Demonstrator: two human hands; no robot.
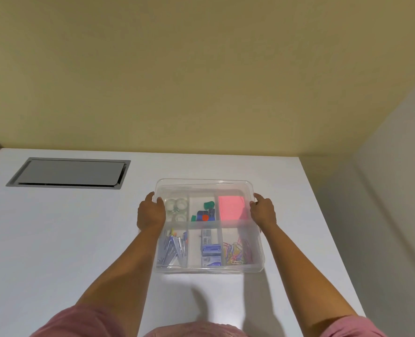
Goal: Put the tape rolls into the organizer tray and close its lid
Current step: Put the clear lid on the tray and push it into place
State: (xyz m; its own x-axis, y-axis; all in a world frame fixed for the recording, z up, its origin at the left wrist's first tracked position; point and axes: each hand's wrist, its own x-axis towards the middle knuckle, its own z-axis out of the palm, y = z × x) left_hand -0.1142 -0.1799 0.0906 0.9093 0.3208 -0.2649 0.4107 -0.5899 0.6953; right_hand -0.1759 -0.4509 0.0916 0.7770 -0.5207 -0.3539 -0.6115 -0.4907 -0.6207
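**Lid held over the tray, tape rolls already inside**

The tape rolls (176,208), three clear rings as far as the view allows, lie in the tray's far-left compartment, at about 10 o'clock from the tray's centre. They sit in the clear organizer tray (208,268) on the white table (55,239), and a translucent lid (201,184) covers the tray. Whether the lid is fully seated or resting just above the rim cannot be told, since both are clear plastic and their edges merge.

The tray's long axis runs left to right, 9 to 3 o'clock. The left hand (151,212) grasps the lid's left edge and the right hand (262,210) grasps its right edge, each with fingers curled over the rim, both toward the far half. Neither is nearer; they mirror each other, so the likely remaining move is a straight press downward.

Through the haze, green and blue clips (205,212), a pink note pad (232,207), staple boxes (210,249) and coloured paper clips (236,251) show. The near-left compartment's contents are hard to identify. A grey cable hatch (67,173) lies at 10 o'clock, well apart.
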